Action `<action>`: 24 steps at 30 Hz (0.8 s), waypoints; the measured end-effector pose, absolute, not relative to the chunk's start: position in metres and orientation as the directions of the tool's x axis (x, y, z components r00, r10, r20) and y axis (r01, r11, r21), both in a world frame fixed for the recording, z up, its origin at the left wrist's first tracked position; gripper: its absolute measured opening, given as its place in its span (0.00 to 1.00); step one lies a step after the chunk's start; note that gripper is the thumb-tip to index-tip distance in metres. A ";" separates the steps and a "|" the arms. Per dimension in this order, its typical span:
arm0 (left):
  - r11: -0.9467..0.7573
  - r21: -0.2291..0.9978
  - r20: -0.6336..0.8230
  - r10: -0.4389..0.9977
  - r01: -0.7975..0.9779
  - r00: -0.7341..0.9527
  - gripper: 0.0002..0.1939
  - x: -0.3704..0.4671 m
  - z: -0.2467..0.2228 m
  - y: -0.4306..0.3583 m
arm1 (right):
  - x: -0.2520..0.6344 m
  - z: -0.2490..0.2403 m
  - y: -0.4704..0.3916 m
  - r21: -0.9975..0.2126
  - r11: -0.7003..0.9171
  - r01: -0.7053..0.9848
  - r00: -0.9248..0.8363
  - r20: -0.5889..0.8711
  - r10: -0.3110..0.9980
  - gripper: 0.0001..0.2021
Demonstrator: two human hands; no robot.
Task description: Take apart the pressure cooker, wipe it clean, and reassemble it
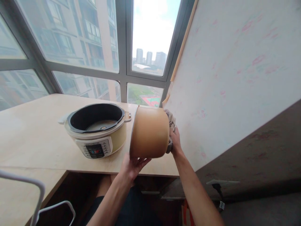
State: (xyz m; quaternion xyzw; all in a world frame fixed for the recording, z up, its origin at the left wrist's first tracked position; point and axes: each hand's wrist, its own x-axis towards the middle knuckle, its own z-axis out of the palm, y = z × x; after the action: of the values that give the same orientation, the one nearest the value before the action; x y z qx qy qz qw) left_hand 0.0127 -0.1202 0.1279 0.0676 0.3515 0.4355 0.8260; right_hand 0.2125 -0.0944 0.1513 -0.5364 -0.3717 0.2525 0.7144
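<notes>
A golden-tan inner pot (150, 131) is tipped on its side above the wooden counter, its rim to the left and its base to the right. My left hand (134, 166) grips the pot from below near the rim, fingers along its underside. A bunched grey-brown rag (171, 125) is pressed to the pot's base by my right hand (175, 141), whose fingers are partly hidden behind it. Left of the pot stands the rice cooker body (115, 141), a cream-coloured shell without a lid, its dark inside showing and its control panel facing me.
The pale wooden counter (35, 135) runs along large grey-framed windows (123, 47). A flowered wall (235, 62) rises close on the right. White curved metal tubing (25, 179) stands at lower left. A black plug (217, 188) sits in a low wall socket.
</notes>
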 end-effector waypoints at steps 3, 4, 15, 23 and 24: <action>0.594 0.412 -0.533 0.772 -0.691 0.346 0.22 0.004 0.118 -0.113 | 0.185 0.127 -0.120 -0.973 0.230 -0.021 0.638 0.164 0.752 0.23; 0.603 0.409 -0.539 0.765 -0.685 0.352 0.22 0.000 0.115 -0.111 | 0.175 0.123 -0.132 -0.974 0.225 -0.030 0.653 0.151 0.742 0.24; 0.887 0.180 -0.255 0.461 -0.426 0.850 0.26 -0.015 0.065 -0.101 | 0.179 0.201 -0.142 -0.817 0.394 0.421 0.585 0.576 0.571 0.26; 0.847 0.143 -0.347 0.528 -0.512 0.776 0.27 -0.007 0.080 -0.097 | 0.208 0.158 -0.120 -0.918 0.173 0.357 0.644 0.376 0.666 0.27; 0.835 0.157 -0.389 0.543 -0.527 0.745 0.27 -0.007 0.082 -0.097 | 0.201 0.149 -0.129 -0.932 0.164 0.322 0.650 0.343 0.678 0.28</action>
State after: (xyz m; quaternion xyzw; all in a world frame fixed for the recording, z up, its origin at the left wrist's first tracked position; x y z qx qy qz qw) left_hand -0.0072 -0.0969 0.0823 0.0186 0.2139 0.2863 0.9338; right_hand 0.2014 -0.1286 0.1493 -0.6320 -0.3954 0.1364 0.6524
